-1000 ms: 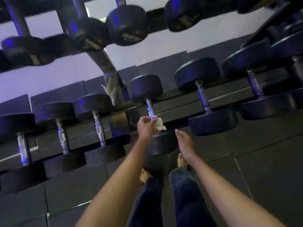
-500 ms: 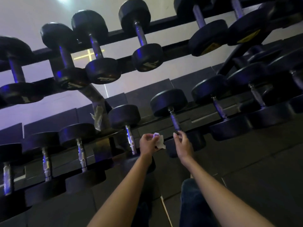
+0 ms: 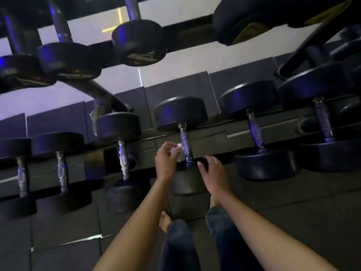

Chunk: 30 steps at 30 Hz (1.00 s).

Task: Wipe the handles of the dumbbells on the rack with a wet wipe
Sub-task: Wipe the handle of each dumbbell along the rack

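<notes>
Closest in, dark trousers (image 3: 179,249) and a bare foot (image 3: 164,220) stand on grey floor mats (image 3: 293,222), squared up to one dumbbell (image 3: 180,112) so that both arms reach it evenly. The right hand (image 3: 214,174) holds nothing; its fingers are loosely spread and curve toward the near head (image 3: 186,185) of that dumbbell, probably to steady it against rolling, though I cannot tell whether the fingertips touch it. The left hand (image 3: 166,161) pinches the bunched wet wipe (image 3: 179,149) between thumb and fingertips. The wipe sits just beside the left flank of the knurled handle (image 3: 186,145), touching it or nearly so, at about mid-length. That suits a stroke along the bar, and I judge that this handle is the one being cleaned.

Further out, the neighbouring handles (image 3: 123,159) lie parallel on the lower shelf of the rack (image 3: 214,137), each with one head toward the person, which leaves every bar open to a reach from the front. Above, the upper-tier dumbbells (image 3: 139,43) overhang on their rail, with the pale wall (image 3: 175,61) behind.
</notes>
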### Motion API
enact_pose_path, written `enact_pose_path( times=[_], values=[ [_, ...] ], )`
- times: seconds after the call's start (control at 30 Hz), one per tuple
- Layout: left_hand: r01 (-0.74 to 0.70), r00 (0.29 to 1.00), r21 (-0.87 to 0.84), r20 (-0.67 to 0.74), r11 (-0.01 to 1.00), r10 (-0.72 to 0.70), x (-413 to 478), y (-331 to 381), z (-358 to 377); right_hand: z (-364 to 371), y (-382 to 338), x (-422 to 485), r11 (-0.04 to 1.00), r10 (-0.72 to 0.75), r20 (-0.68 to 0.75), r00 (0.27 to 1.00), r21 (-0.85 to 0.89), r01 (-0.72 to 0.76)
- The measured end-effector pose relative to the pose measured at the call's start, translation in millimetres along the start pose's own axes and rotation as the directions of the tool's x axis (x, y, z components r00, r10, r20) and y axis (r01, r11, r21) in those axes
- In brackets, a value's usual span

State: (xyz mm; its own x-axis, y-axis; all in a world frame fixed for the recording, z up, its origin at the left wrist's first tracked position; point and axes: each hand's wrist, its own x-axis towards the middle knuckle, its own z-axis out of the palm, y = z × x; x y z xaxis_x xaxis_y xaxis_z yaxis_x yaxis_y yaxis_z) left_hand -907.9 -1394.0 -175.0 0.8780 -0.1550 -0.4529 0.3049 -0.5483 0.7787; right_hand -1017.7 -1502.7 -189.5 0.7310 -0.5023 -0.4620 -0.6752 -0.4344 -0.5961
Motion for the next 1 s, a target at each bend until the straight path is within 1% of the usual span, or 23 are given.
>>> enact_pose_path(
  times=[0.07,0.1,0.13,0.17,0.2,0.23,0.3,0.4,0.43,0.47,0.53,0.57,0.6,0.63,0.67,0.7,0.73,0.77,0.8,0.83,0.9,0.93,1.0],
  values=[
    [-0.183,0.976,0.164,0.148,0.969,0.16,10.0,-4.7,5.7,9.3,14.2,3.0,0.999,0.04,-0.008,0.999,0.018,-0.04],
    [-0.312,0.931,0.263,0.277,0.913,0.239,16.6,-8.3,7.1,14.2,20.2,2.6,0.998,0.046,-0.024,0.999,0.05,-0.045],
    [-0.478,0.845,0.339,0.43,0.811,0.318,25.1,-12.6,8.8,18.3,24.4,1.7,0.995,0.046,-0.042,0.998,0.091,-0.042],
    [-0.641,0.723,0.367,0.583,0.674,0.371,35.1,-18.1,9.9,23.0,27.6,1.1,0.99,0.04,-0.069,0.997,0.136,-0.03],
    [-0.762,0.601,0.366,0.708,0.534,0.372,45.3,-25.8,11.1,27.5,29.8,0.6,0.983,0.035,-0.1,0.994,0.181,-0.016],
    [-0.832,0.513,0.366,0.793,0.417,0.328,52.1,-31.2,11.9,32.0,31.3,0.2,0.975,0.031,-0.136,0.99,0.221,-0.001],
    [-0.89,0.427,0.353,0.868,0.289,0.253,60.1,-34.5,14.6,39.8,33.1,0.6,0.96,0.026,-0.216,0.976,0.279,0.036],
    [-0.96,0.279,0.258,0.907,0.107,0.314,69.0,-28.9,28.1,45.7,37.4,3.3,0.945,0.008,-0.299,0.954,0.315,0.091],
    [-0.966,0.257,0.253,0.917,0.056,0.304,72.0,-24.7,35.0,45.9,38.5,4.1,0.942,-0.002,-0.317,0.948,0.318,0.108],
    [-0.962,0.269,0.273,0.932,0.018,0.244,74.7,-19.6,43.3,46.2,39.2,4.8,0.94,-0.007,-0.327,0.945,0.319,0.117],
    [-0.919,0.388,0.388,0.922,-0.075,0.016,76.9,-10.6,62.8,46.8,39.9,5.8,0.94,-0.006,-0.332,0.943,0.319,0.118],
    [-0.894,0.44,0.431,0.896,-0.12,-0.058,75.4,-6.2,70.5,47.2,39.9,5.8,0.941,-0.003,-0.333,0.943,0.318,0.115],
    [-0.881,0.465,0.453,0.882,-0.134,-0.081,75.3,-4.9,76.0,47.3,40.1,5.7,0.942,-0.002,-0.335,0.942,0.316,0.114],
    [-0.878,0.473,0.462,0.878,-0.126,-0.077,74.7,-4.0,77.4,47.1,40.4,5.8,0.942,-0.005,-0.338,0.941,0.315,0.118],
    [-0.883,0.466,0.46,0.883,-0.09,-0.057,73.8,-6.3,74.1,47.2,40.5,5.8,0.941,-0.009,-0.338,0.941,0.315,0.122],
    [-0.891,0.453,0.453,0.891,-0.026,-0.008,72.0,-9.7,66.7,47.0,40.5,5.6,0.94,-0.014,-0.335,0.942,0.316,0.127],
    [-0.891,0.452,0.448,0.89,0.071,0.066,69.9,-16.0,56.1,46.9,40.6,6.1,0.94,-0.02,-0.329,0.944,0.316,0.13],
    [-0.874,0.474,0.446,0.869,0.194,0.14,67.0,-21.9,43.7,46.8,41.1,6.7,0.94,-0.026,-0.318,0.948,0.316,0.132],
    [-0.833,0.517,0.437,0.833,0.34,0.196,62.6,-25.7,32.1,46.3,42.1,7.1,0.94,-0.035,-0.3,0.953,0.315,0.133],
    [-0.762,0.581,0.43,0.785,0.485,0.217,57.5,-28.4,22.6,45.6,44.2,7.1,0.94,-0.055,-0.278,0.959,0.309,0.143],
    [-0.53,0.746,0.444,0.649,0.723,0.149,49.1,-31.4,13.7,44.5,51.6,6.7,0.94,-0.123,-0.232,0.965,0.285,0.189],
    [-0.402,0.816,0.454,0.572,0.795,0.086,47.9,-34.1,14.2,44.2,55.9,6.7,0.938,-0.156,-0.212,0.965,0.275,0.212],
    [-0.239,0.896,0.471,0.444,0.849,0.005,49.0,-43.2,16.7,45.2,62.3,8.1,0.935,-0.187,-0.197,0.962,0.265,0.236]
  ],
)
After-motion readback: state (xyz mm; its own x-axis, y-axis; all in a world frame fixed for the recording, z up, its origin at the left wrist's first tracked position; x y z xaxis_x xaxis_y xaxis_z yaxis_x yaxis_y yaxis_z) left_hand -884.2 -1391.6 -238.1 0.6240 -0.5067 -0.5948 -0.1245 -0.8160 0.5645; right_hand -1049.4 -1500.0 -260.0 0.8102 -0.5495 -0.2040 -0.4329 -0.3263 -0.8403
